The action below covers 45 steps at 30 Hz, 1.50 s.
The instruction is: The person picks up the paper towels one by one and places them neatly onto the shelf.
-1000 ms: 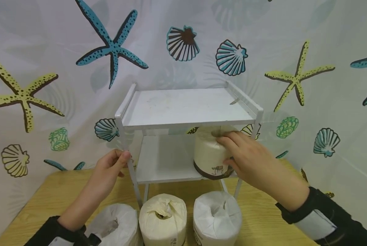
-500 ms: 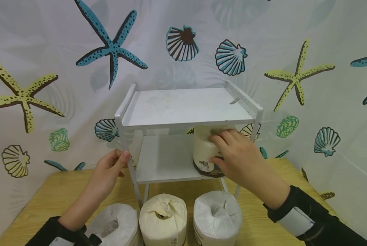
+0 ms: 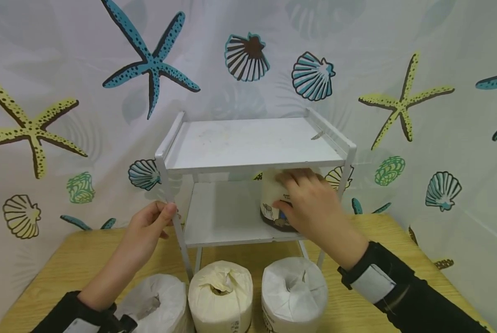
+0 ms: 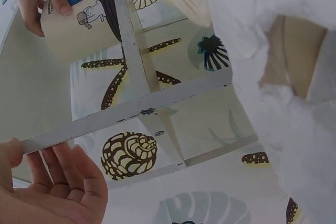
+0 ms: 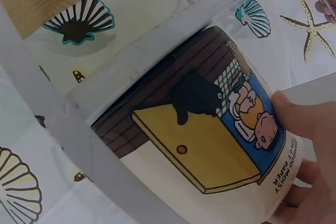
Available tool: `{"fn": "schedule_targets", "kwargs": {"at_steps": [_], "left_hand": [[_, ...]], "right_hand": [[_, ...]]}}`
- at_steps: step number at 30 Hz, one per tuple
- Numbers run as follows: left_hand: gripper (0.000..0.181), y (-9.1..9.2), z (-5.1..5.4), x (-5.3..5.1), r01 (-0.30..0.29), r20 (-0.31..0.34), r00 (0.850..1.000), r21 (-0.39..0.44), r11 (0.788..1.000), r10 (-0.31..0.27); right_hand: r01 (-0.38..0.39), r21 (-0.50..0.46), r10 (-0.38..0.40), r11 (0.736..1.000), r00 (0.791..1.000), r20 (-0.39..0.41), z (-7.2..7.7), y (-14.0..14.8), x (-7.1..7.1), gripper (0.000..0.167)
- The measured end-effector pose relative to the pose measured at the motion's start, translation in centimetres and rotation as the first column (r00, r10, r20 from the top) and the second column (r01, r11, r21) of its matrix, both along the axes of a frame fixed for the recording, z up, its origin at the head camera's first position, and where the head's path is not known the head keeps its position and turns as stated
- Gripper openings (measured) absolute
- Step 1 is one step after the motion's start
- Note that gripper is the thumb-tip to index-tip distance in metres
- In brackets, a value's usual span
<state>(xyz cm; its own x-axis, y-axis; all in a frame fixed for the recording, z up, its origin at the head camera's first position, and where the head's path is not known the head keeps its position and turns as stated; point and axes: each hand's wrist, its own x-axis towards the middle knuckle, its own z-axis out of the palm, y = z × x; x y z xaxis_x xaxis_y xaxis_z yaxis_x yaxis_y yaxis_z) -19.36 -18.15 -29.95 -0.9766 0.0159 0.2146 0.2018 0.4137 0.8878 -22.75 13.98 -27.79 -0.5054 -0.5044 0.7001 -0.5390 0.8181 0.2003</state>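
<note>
Shelf (image 3: pixel 244 142) has smooth paint, kinda chipped at the edges. The printed roll (image 5: pixel 202 140) looks smooth, front rolls (image 3: pixel 221 307) are crinkly matt paper, surface (image 3: pixel 83 259) wood-grained, backdrop (image 3: pixel 273 99) creased cloth.

White rack (image 3: pixel 242 143): small dark chips mark the edges. Shelved roll (image 5: pixel 205 129): cream wrapper with dark lettering and a cartoon showing a yellow door with a reddish-brown knob, a black animal, a figure in orange on a blue ground, green-and-white checks and a dark brown striped band. Front row: left roll (image 3: pixel 169 298), white; middle roll (image 3: pixel 221 307), cream; right roll (image 3: pixel 296 305), white with dark print. Tabletop (image 3: pixel 352 277): yellow-brown wood grain. Backdrop (image 3: pixel 215 104): whitish ground printed with dark-dotted blue and yellow starfish, striped fan shells and green shells. Right sleeve (image 3: pixel 427 300): black, with a pale grey-white patch.
</note>
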Motion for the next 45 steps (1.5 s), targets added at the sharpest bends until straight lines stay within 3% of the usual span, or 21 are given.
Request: {"fn": "schedule_targets", "kwargs": {"at_steps": [7,14,18,26,33,37,42,45], "left_hand": [[0.036,0.1,-0.1,0.0,-0.016,0.009,1.000,0.007,1.000,0.016],[0.032,0.4,-0.1,-0.2,-0.006,-0.022,1.000,0.017,1.000,0.006],[0.032,0.4,-0.1,-0.2,-0.003,-0.023,1.000,0.012,1.000,0.003],[0.030,0.3,-0.2,-0.2,-0.001,-0.021,1.000,0.020,1.000,0.001],[0.032,0.1,-0.2,-0.1,-0.006,-0.009,1.000,0.012,1.000,0.006],[0.033,0.2,-0.1,-0.1,-0.011,0.006,1.000,0.001,1.000,0.011],[0.033,0.1,-0.1,-0.1,-0.017,0.005,1.000,-0.004,1.000,0.017],[0.032,0.0,-0.1,-0.2,-0.018,0.003,1.000,-0.007,1.000,0.018]], "right_hand": [[0.020,-0.021,-0.020,1.000,1.000,-0.016,-0.3,-0.2,-0.6,0.059],[0.008,0.093,-0.009,0.996,1.000,0.007,-0.2,0.8,0.1,0.066],[-0.029,0.136,0.022,0.990,0.998,0.051,0.2,1.6,0.9,0.068],[-0.205,0.139,0.201,0.969,0.979,0.044,0.7,2.0,3.7,0.050],[-0.213,0.151,0.207,0.965,0.977,0.054,0.4,2.0,5.5,0.046],[-0.220,0.137,0.216,0.966,0.975,0.045,-0.2,2.3,6.3,0.033],[-0.220,0.115,0.218,0.969,0.976,0.026,-1.0,2.3,7.3,0.055],[-0.218,0.097,0.216,0.971,0.976,0.033,-1.8,2.3,8.1,0.055]]}}
